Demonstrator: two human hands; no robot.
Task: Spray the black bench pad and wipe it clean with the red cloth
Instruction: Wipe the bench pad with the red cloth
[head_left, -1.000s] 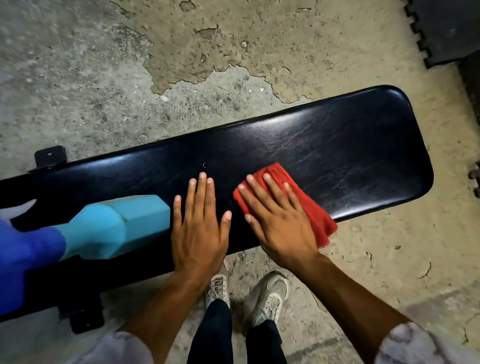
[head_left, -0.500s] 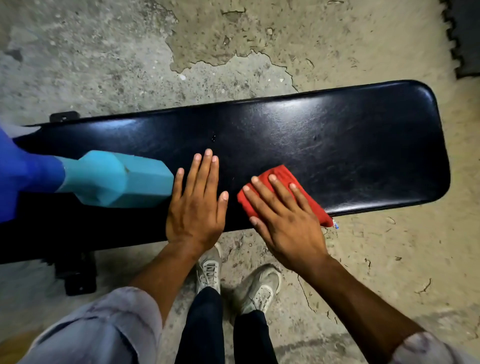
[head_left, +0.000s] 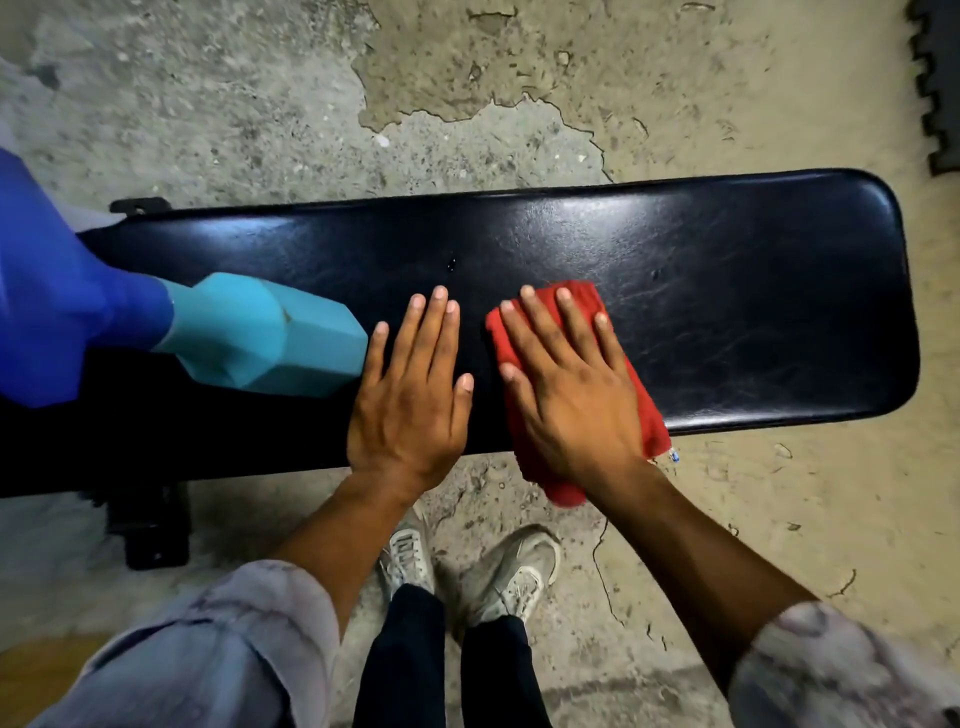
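Observation:
The black bench pad (head_left: 727, 291) runs across the view from left to right, glossy and creased. My right hand (head_left: 571, 384) lies flat with spread fingers on the red cloth (head_left: 647, 410), pressing it onto the pad's near edge; part of the cloth hangs over that edge. My left hand (head_left: 410, 400) rests flat and bare on the pad just left of the cloth. A spray bottle with a blue body and a teal head (head_left: 260, 338) stands on the pad at the left, very close to the camera, its head almost touching my left hand.
Cracked, peeling concrete floor (head_left: 467, 93) surrounds the bench. A black bench foot (head_left: 150, 530) sits below the pad at the left. A black interlocking floor mat (head_left: 940, 78) lies at the top right. My two grey sneakers (head_left: 467, 566) stand under the pad's near edge.
The view has shifted so the bench lies more level. My right hand and the red cloth have slid slightly along the pad's near edge; my left hand stays flat in place.

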